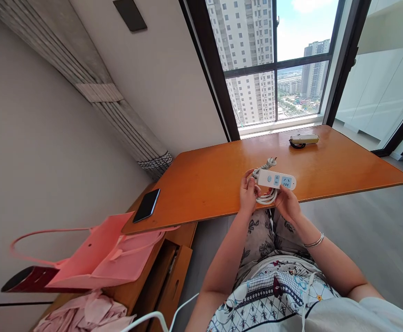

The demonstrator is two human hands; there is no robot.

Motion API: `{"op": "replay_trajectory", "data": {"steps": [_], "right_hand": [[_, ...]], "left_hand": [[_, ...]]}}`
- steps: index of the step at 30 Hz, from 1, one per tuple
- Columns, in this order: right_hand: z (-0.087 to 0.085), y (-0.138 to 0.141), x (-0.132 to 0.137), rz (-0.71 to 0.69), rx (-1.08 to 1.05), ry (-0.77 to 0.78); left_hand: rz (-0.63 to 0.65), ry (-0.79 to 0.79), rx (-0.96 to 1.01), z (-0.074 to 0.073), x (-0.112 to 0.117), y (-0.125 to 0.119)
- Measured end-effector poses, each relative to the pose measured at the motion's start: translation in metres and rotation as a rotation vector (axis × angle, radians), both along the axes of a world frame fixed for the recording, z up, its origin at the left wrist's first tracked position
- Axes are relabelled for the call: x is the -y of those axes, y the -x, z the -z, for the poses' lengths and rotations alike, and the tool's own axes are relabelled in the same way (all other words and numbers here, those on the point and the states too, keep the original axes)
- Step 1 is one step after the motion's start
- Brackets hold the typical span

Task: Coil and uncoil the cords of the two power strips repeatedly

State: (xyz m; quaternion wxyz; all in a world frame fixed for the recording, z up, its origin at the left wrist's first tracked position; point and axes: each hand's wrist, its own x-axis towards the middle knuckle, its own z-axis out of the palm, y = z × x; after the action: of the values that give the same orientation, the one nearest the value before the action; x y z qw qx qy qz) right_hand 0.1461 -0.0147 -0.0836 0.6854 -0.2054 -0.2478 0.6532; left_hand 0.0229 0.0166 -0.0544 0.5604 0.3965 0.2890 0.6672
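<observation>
Strip: white pwr strip (276,179), up betw. both sets of fingers, over near edge of worktop (208,175); socket face up, twd wearer.
L fingers: bent in, closed on cord (267,199) by strip's L end; exact grip on strip itself partly hidden.
R fingers (284,190): clamped on strip near its R end, thumb at lower edge; rest mostly out of sight underneath.
Cord: white, looped; loops hang betw. L & R fingers, just below strip. More of it bunched at L fingertips.
Plug (271,162): just beyond L fingers, above strip, prongs pointing away to R. Free of any socket.
Step in hand: my read, two-handed handling of strip w/ cord gathered; cord not yet laid out straight.
Next move: prob. calls for R fingers to steady strip while L fingers control loops; plug end wants watching, could snag in cord.
2nd strip (305,139): beyond R fingers, well apart, nr far edge; dark cord (297,145) bundled at its near side. Untouched.
Phone (146,205): well L of L fingers, flat on worktop, dark screen up.
Pink bag (107,258): far L of L fingers, past worktop's end, nr phone.
</observation>
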Motion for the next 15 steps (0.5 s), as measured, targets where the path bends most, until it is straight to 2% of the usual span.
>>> {"op": "replay_trajectory", "data": {"steps": [8, 15], "right_hand": [[-0.001, 0.002, 0.001, 0.002, -0.074, -0.009], [0.003, 0.004, 0.002, -0.031, -0.074, 0.002]], "left_hand": [[-0.065, -0.075, -0.091, 0.007, -0.007, 0.000], [-0.192, 0.034, -0.019, 0.006, -0.012, -0.001]]}}
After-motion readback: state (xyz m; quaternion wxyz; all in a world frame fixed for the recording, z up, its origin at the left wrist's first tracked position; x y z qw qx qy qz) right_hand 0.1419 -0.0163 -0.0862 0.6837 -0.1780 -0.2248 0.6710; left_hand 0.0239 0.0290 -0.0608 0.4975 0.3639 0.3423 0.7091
